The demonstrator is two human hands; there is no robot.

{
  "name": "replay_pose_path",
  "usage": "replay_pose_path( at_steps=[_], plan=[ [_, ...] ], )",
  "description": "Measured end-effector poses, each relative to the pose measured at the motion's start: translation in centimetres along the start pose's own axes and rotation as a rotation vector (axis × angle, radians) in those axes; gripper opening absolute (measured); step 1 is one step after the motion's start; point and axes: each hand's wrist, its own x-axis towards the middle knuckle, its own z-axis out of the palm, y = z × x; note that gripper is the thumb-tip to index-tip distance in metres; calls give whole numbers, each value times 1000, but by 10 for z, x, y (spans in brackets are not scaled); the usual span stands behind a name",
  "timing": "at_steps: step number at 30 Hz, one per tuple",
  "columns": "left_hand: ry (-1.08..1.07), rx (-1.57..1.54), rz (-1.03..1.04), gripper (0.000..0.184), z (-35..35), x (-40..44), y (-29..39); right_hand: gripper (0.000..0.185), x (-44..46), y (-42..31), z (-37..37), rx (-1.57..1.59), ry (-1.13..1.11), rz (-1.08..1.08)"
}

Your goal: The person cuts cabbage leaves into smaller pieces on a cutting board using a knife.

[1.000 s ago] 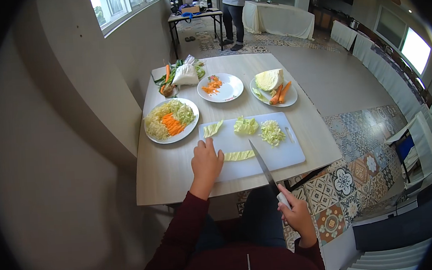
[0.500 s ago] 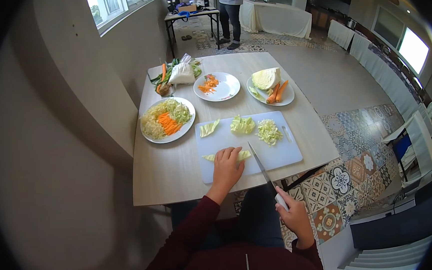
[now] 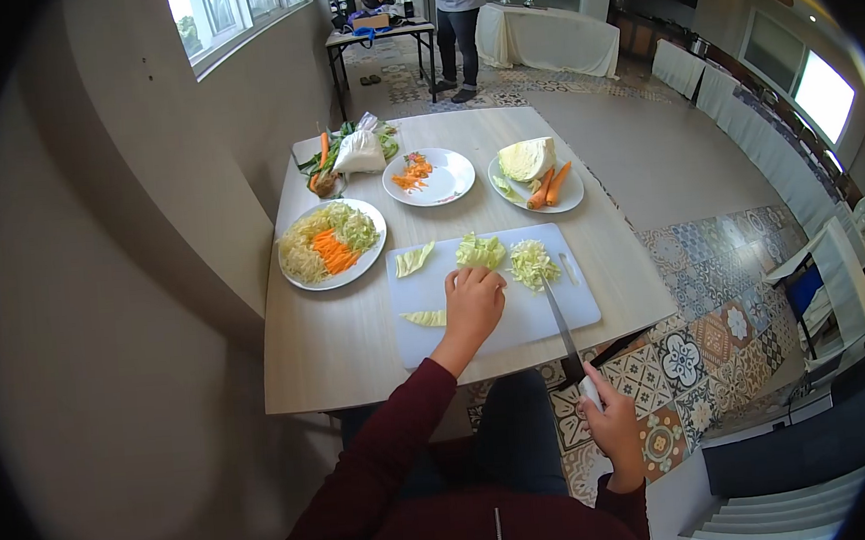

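Observation:
My right hand (image 3: 612, 426) grips the white handle of a knife (image 3: 561, 321). The blade points up and left across the cutting board (image 3: 542, 328), its tip at a heap of shredded cabbage (image 3: 532, 264). Curled fingers of my left hand (image 3: 475, 302) are over the board, just below a stack of cabbage leaf pieces (image 3: 479, 252); anything beneath them is hidden. Left of that hand lies a pale cabbage strip (image 3: 424, 319), its right end out of sight. Another cabbage leaf piece (image 3: 414, 260) rests at the board's upper left.
Beyond the board are a plate (image 3: 381, 248) with shredded vegetables, a plate (image 3: 454, 180) with carrot bits, and a plate (image 3: 576, 198) holding cabbage and carrots. A white plastic bag (image 3: 359, 153) sits among vegetables. Farther back a person (image 3: 458, 27) stands at another table.
My left hand has moved right and up from the cabbage strip towards the leaf stack. The knife has shifted right, its tip now at the shredded heap. The person behind now reaches over the far table.

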Motion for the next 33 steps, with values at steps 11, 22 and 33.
replay_pose_path(
  at_steps=[11,22,33],
  plan=[
    [17,139,-158,43,-34,-28,-24,50,-7,11,-4,7,-25,1],
    [-26,-30,-220,27,-69,-71,-54,50,3,-21,30,-16,-204,-48],
    [97,-223,-435,14,-81,-74,-44,52,7,-26,36,-65,-237,-89]
  ],
)
